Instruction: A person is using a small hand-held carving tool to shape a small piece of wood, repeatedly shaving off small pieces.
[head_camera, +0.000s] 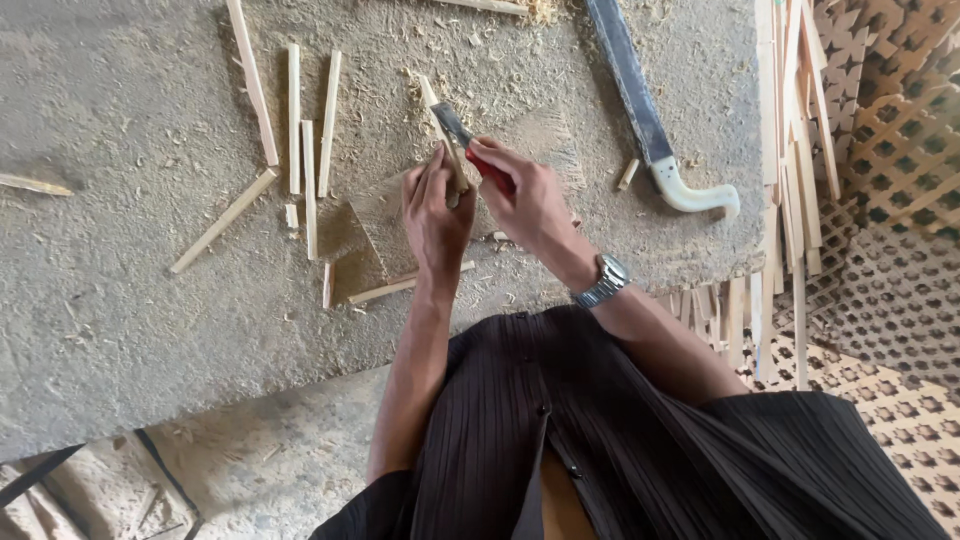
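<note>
A thin wooden strip (443, 135) is gripped in the left hand (433, 215) at the centre of the frame, fingers clenched round its lower part; its free end points toward the upper middle of the frame. A small knife (470, 148) with a red handle is grasped in the right hand (525, 200), just right of the left hand. The dark blade is laid against the strip above the left fingers, blade and strip touching. The two hands are seen close together, almost touching. A metal wristwatch (603, 281) is worn on the right wrist.

Both hands are held over a rough grey surface (120, 150) dusted with sawdust and shavings. Several cut wooden sticks (300, 130) are spread on it at upper left, some parallel, some at angles; one more stick (400, 287) lies just below the left hand. A large knife (650, 120) with a long dark blade and a curved white handle is laid at upper right of the frame, well apart from the hands. A bundle of long slats (795, 130) is stacked along the right edge of the surface. Woven lattice panels (890, 200) are seen at far right. A dark pleated shirt (600, 430) fills the lower middle of the frame.
</note>
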